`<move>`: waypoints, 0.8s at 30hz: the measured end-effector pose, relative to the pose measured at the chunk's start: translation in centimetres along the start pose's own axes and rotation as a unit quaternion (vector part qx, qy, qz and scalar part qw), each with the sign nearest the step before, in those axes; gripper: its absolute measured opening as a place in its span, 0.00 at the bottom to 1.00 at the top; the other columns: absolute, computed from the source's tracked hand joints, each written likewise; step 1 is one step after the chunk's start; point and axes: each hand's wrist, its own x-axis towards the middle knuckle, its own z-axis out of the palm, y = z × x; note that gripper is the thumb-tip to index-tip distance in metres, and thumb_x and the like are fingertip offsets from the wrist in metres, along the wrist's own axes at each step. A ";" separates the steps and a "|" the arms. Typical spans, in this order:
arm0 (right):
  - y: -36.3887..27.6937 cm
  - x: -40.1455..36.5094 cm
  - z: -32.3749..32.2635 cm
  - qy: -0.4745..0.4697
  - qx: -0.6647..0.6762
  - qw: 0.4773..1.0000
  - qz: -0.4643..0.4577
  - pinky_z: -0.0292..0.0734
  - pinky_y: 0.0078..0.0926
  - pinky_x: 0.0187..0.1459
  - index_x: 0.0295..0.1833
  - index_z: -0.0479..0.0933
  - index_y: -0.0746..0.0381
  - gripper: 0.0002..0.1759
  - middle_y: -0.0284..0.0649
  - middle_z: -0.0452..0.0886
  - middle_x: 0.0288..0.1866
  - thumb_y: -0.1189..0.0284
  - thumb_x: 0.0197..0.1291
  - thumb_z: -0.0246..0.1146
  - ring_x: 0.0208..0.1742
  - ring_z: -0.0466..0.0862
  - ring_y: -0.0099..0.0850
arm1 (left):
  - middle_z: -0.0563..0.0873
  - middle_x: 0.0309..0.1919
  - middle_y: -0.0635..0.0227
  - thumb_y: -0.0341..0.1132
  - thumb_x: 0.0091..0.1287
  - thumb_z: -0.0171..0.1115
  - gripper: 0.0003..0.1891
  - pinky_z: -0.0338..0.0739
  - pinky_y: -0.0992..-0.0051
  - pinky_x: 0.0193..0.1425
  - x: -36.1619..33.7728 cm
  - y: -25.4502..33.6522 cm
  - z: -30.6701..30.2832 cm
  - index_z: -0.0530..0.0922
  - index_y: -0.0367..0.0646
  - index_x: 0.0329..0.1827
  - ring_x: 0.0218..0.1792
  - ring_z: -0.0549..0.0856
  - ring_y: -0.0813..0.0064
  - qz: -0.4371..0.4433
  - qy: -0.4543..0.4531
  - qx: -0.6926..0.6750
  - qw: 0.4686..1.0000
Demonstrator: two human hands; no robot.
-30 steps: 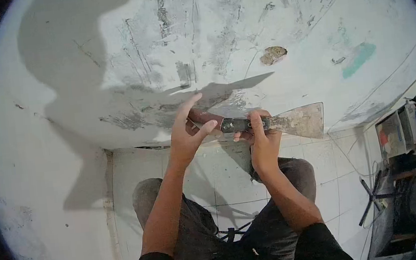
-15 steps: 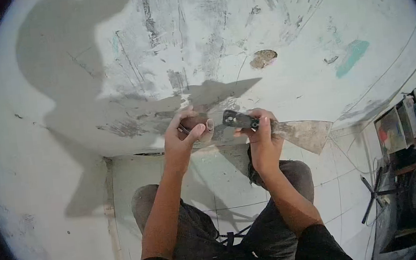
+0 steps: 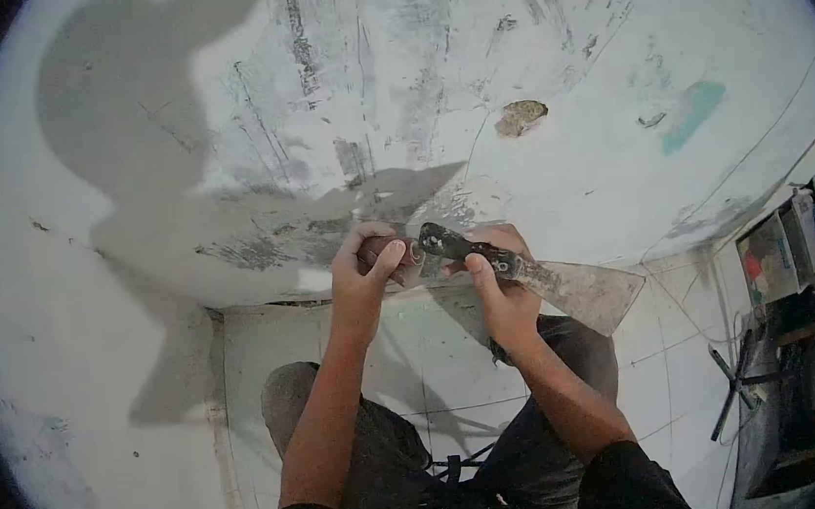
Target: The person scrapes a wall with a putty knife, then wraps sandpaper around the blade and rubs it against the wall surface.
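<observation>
My left hand [image 3: 362, 271] is closed around a small reddish-brown roll of sandpaper [image 3: 398, 255], thumb on top and its coiled end facing right. In my right hand [image 3: 504, 289] is a putty knife [image 3: 583, 294] with a black handle and a wide, plaster-smeared blade pointing right and down. The thumb lies along the handle, whose butt end comes right up to the end of the roll. Both hands are in front of the lower part of a patchy, scraped white wall [image 3: 595, 163].
A hole [image 3: 522, 118] and a turquoise patch [image 3: 693, 116] mark the wall. My bent knees flank the white tiled floor [image 3: 637, 394]. To the right stands a cluttered shelf [image 3: 788, 336], with a dark crossed stand [image 3: 731, 385] and thin cables beside it.
My right hand has moved left, bringing the putty knife's handle up to the roll and tilting the blade further down. My left hand has shifted slightly right, its grip kept on the sandpaper.
</observation>
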 end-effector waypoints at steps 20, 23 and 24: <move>0.0 0.4 -1.3 -0.149 -0.152 0.976 0.051 0.76 0.25 0.39 0.46 0.78 0.64 0.09 0.40 0.82 0.35 0.70 0.67 0.61 0.35 0.81 0.25 | 0.77 0.45 0.61 0.40 0.59 0.74 0.18 0.79 0.74 0.43 -0.1 -0.5 -1.2 0.77 0.39 0.41 0.45 0.80 0.74 -0.004 0.020 0.020 1.000; 2.1 -1.0 -1.3 -0.166 -0.121 0.970 0.131 0.75 0.23 0.37 0.46 0.77 0.65 0.09 0.38 0.81 0.34 0.69 0.68 0.61 0.35 0.80 0.25 | 0.74 0.51 0.60 0.41 0.58 0.75 0.18 0.72 0.68 0.56 0.2 -0.8 -1.7 0.77 0.40 0.40 0.54 0.75 0.67 0.098 0.043 0.200 0.974; 2.2 -1.5 -0.7 -0.203 -0.035 0.967 0.148 0.76 0.23 0.37 0.46 0.77 0.64 0.10 0.38 0.81 0.35 0.67 0.69 0.60 0.35 0.80 0.24 | 0.74 0.51 0.60 0.41 0.57 0.75 0.18 0.69 0.67 0.59 0.1 -0.3 -1.4 0.77 0.41 0.40 0.56 0.73 0.65 0.132 0.038 0.225 0.965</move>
